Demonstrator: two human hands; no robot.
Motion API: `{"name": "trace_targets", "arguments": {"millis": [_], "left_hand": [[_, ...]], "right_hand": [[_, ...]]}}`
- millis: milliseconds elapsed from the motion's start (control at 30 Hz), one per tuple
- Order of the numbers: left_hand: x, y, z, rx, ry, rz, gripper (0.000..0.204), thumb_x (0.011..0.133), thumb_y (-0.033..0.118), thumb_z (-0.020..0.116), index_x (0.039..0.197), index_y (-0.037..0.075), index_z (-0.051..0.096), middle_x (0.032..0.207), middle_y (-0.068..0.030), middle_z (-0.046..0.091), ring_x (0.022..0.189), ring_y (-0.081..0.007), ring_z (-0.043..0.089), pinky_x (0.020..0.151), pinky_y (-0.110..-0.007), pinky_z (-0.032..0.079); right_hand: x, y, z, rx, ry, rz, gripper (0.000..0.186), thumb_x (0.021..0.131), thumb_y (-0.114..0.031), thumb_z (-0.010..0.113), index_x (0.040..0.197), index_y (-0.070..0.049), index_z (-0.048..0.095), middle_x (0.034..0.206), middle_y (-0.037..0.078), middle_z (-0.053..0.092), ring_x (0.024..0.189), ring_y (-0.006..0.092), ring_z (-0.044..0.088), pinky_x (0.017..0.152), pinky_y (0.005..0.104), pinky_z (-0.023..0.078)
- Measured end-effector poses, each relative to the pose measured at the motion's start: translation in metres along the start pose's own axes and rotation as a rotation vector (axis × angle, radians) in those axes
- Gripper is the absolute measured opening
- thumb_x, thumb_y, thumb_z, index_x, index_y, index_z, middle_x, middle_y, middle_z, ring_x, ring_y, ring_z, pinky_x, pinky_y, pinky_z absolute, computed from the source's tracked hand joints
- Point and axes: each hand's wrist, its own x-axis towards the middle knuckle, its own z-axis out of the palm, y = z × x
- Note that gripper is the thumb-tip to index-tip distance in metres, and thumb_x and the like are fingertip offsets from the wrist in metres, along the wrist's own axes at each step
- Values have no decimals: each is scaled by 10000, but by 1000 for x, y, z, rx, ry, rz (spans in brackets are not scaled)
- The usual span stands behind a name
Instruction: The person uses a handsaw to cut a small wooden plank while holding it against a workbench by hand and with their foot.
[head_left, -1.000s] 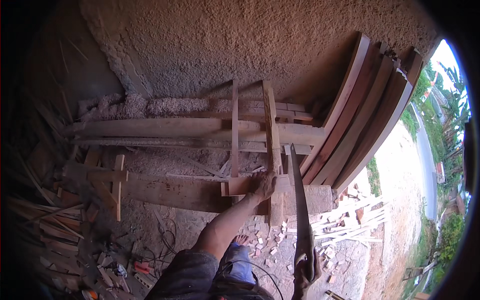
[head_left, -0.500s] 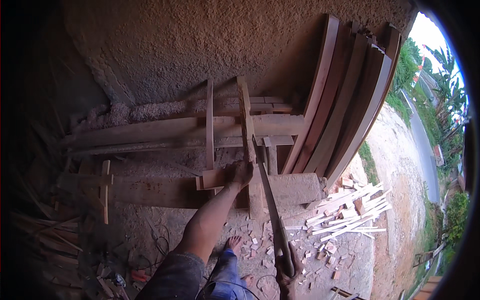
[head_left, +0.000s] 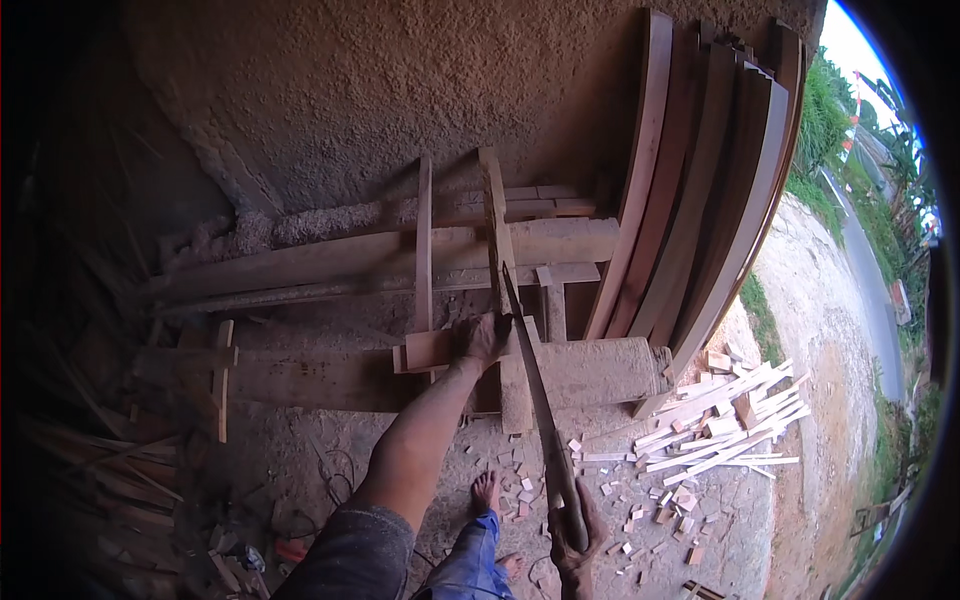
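My left hand grips wood where a rough upright batten crosses the near heavy beam, beside a short reddish block. My right hand is closed round the handle of a hand saw low in the view. The long blade points away from me, its far part lying against the rough batten just right of my left hand. A second, thinner batten stands to the left.
Curved boards lean against the rough wall at right. A long plank runs behind. Loose offcuts lie at lower right, dark scraps at left. My bare foot is below; a road is outside.
Over the last second the saw swung left from beside the batten to lie against it. In the latest half second the view shifted slightly, while both hands kept their grips.
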Motion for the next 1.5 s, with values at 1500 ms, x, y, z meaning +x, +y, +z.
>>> {"name": "trace_targets", "arguments": {"millis": [1500], "left_hand": [[-6, -5, 2, 141, 156, 115, 269, 912, 293, 491, 790, 131, 667, 814, -138, 689, 797, -349, 663, 783, -515, 424]], "right_hand": [[43, -5, 17, 48, -129, 124, 524, 829, -127, 733, 1298, 21, 553, 1153, 216, 664, 1051, 268, 679, 865, 340, 526]]}}
